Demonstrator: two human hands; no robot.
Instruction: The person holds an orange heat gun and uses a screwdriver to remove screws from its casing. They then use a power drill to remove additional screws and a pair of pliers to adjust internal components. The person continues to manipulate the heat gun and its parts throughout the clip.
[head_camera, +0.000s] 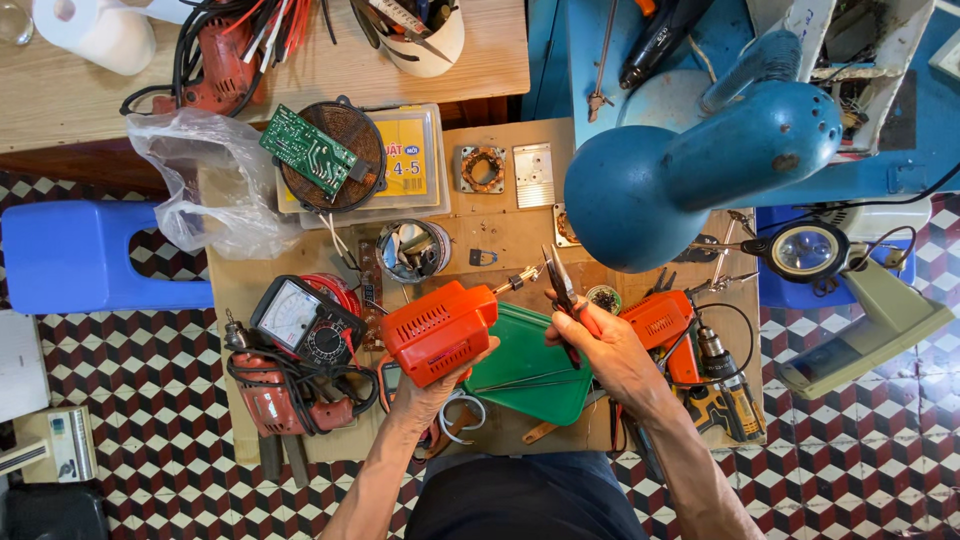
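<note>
The orange soldering gun (440, 330) is lifted clear of the table (500, 235), above the middle of its near edge, with its metal tip (520, 280) pointing away from the person and to the right. The left hand (432, 392) carries it from below, its grip clamped around the underside of the body, so the tip sits level and steady where the eyes look down on it. The right hand (605, 350) holds a pair of pliers (562, 290) by red handles, its grip closed on them, with the slim jaws reaching up toward the tip; whether the jaws actually touch it I cannot tell, since the parts are small here. Both tools meet over a green tray (535, 365) lying at the near edge, a fair place for small bits to land. A blue lamp (700, 165) hangs over the right side of the table, its shade turned down toward the hands, which suits close work. To the left sit a meter with a dial (295, 318) and a red drill (275, 400) wrapped in black cable, pushed toward the left edge out of the way. A second orange tool (662, 325) and a yellow and black drill (725, 395) lie just right of the right hand. Toward the far edge rest a copper coil with a green circuit board (310, 152) and a clear plastic bag (205, 175).
</note>
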